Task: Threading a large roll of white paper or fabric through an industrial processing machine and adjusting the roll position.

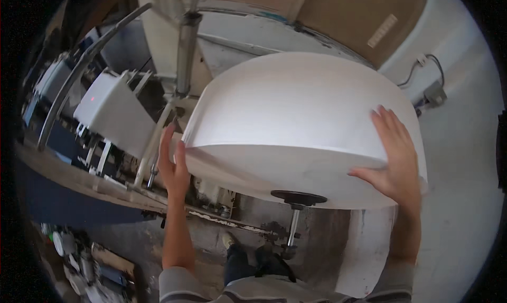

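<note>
- Nearest the camera are the person's own grey sleeves (pixel 185 287) at the lower edge, with both forearms rising to a big white paper roll (pixel 296 123).
- Far left: clutter of small things on the floor (pixel 84 271), a slanting bar (pixel 79 65) and a white box-shaped part (pixel 113 113) of a machine, well apart from the hands.
- Left hand (pixel 173 168): its grip is flat and released, fingers spread and pressed against the roll's left edge, where a loose layer of paper seems to begin.
- The roll sits centre frame on a dark hub (pixel 298 198) and thin shaft (pixel 292 226), its flat face toward the camera. It looks seated on the spindle, with both hands steadying or turning it. Whether any paper is threaded into the machine I cannot tell, so feeding looks like what is left.
- Right hand (pixel 393 160): grip open, palm laid over the roll's right rim, thumb on the face, clasping nothing.
- Edges and room: the roll's left edge is close to the machine frame (pixel 153 144) and upright pole (pixel 185 49), so it is tight there. To the right there is a pale wall (pixel 465 160) with a cable and box (pixel 435 94), and more room. Below the roll hangs a white sheet (pixel 364 255), near the right forearm.
</note>
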Motion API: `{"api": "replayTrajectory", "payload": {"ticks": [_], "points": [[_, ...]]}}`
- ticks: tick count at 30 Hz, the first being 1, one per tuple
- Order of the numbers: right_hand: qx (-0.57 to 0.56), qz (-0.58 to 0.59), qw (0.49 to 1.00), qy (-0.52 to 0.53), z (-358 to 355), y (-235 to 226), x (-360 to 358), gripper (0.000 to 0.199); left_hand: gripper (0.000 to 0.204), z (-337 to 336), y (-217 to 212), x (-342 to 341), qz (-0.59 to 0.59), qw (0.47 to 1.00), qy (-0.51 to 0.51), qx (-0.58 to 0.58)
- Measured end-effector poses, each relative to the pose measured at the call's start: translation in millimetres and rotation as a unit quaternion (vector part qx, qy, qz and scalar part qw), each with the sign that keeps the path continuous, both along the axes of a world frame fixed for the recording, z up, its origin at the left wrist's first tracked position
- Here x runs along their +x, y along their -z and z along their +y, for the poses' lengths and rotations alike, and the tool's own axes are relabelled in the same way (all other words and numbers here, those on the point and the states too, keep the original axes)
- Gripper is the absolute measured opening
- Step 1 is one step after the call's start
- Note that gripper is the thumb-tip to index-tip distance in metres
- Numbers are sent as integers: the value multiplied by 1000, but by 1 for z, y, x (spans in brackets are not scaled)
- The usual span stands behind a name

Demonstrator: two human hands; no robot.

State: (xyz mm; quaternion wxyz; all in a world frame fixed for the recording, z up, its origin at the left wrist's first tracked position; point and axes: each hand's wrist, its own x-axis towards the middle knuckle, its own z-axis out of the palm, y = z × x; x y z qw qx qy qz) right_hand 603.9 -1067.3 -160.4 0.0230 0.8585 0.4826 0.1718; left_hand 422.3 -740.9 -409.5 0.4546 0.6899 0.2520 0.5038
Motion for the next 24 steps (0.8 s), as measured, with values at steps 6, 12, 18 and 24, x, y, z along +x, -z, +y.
{"api": "replayTrajectory", "payload": {"ticks": [6,12,18,24], "points": [[51,-30,996,-65,7,5,-1,83,48,-101,-150,44,25,919,152,363],[147,36,972,-177,-30,6,-11,58,35,-112,-134,63,108,926,151,328],[384,106,907,137,-227,36,82,45,38,-88,-117,46,106,939,142,296],[409,127,898,104,-232,67,105,48,49,-90,-120,44,126,941,116,292]]}}
